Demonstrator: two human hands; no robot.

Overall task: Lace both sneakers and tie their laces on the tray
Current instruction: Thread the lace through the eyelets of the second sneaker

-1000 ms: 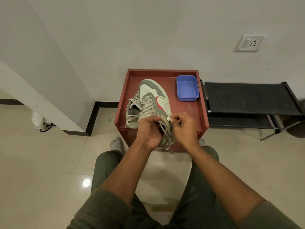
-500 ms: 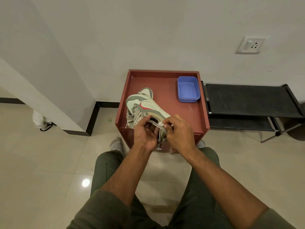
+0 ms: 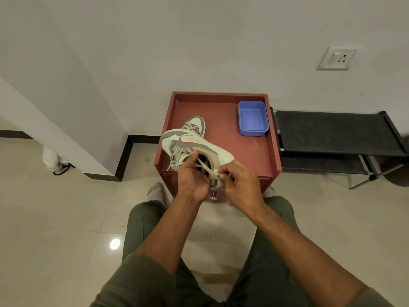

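Note:
A pale green and grey sneaker [image 3: 188, 142] with a red swoosh lies turned on its side at the front left of the red tray [image 3: 263, 156], toe pointing left. My left hand [image 3: 192, 176] grips it at the collar. A beige lace [image 3: 207, 168] runs from the eyelets to my right hand [image 3: 240, 185], which pinches its end near the heel. The second sneaker [image 3: 195, 125] stands behind the first, mostly hidden, only its toe and some lacing showing.
A blue plastic tub [image 3: 253, 118] sits at the tray's back right corner. The tray tops a red cabinet against the wall. A black low rack [image 3: 336, 131] stands to the right. My knees are just before the cabinet on the tiled floor.
The near sneaker has been rolled from upright onto its side, toe swung to the left, uncovering the second sneaker behind it. Both hands stayed on the collar and the lace.

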